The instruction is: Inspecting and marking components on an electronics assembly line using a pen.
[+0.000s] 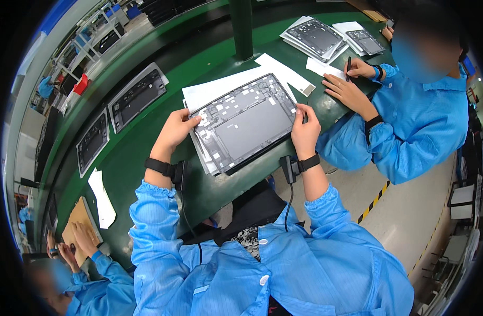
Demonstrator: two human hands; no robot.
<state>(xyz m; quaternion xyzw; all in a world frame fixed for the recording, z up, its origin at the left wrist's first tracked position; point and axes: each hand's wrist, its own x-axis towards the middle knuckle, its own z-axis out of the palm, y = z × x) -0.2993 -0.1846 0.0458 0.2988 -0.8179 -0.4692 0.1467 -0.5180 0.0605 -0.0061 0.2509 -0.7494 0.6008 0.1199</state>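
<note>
A dark grey tablet housing (254, 130), its inner side up and dotted with small white pads, is held at both ends in front of me. My left hand (174, 129) grips its left edge, thumb on top near the upper left corner. The right edge is pinched by my right hand (306, 127), thumb and fingers closed near the corner. Under and behind the housing lie white paper sheets (204, 95). The fingers beneath the housing are partly hidden, and I cannot tell whether it touches the sheets.
Two more housings (138, 97) (93, 139) lie at left on the green bench (146, 152); others are stacked on paper (315, 36) at back right. A green post (241, 31) stands behind. At right a co-worker's hand (357, 68) holds a pen; another person (102, 287) works lower left.
</note>
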